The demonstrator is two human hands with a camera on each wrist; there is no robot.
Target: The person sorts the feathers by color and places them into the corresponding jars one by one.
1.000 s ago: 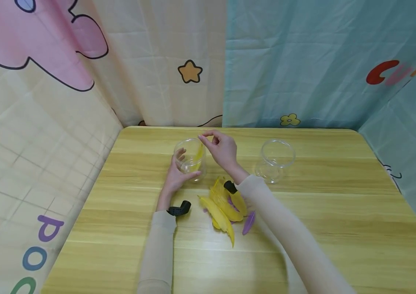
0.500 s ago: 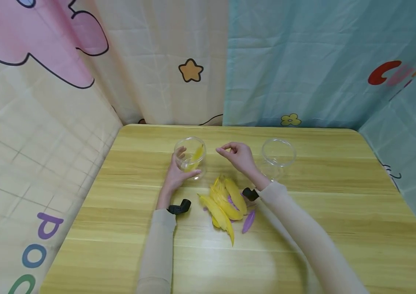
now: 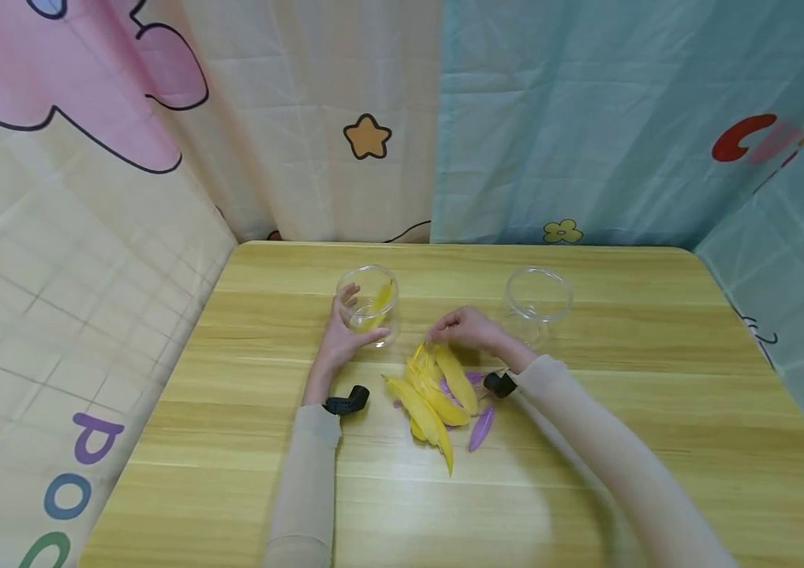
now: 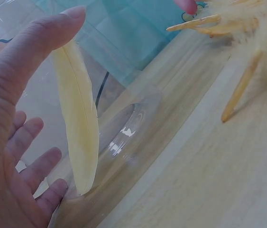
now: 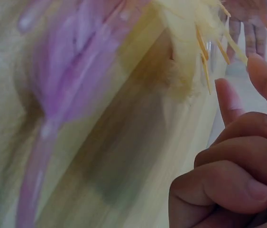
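A: Two clear jars stand on the wooden table (image 3: 657,410). The left hand (image 3: 342,335) wraps around the left jar (image 3: 369,304), thumb on the near side and fingers curled round the far wall. One yellow feather (image 3: 379,304) leans upright inside it.

B: The left wrist view agrees: the thumb lies along the glass in front of that feather, and the fingers show through the wall below. What is the right hand doing?

A: The right hand (image 3: 469,331) sits low at the far end of the pile of yellow feathers (image 3: 433,394), just right of the held jar. Index finger and thumb point toward the quill tips, the other fingers folded into the palm.

B: Does it pinch one?

A: I cannot tell; in the right wrist view the fingertips are right at the quills, but the contact is blurred.

B: And the rest?

A: Purple feathers (image 3: 481,427) lie among and beside the yellow ones. The second jar (image 3: 536,304) stands to the right, apart from both hands.
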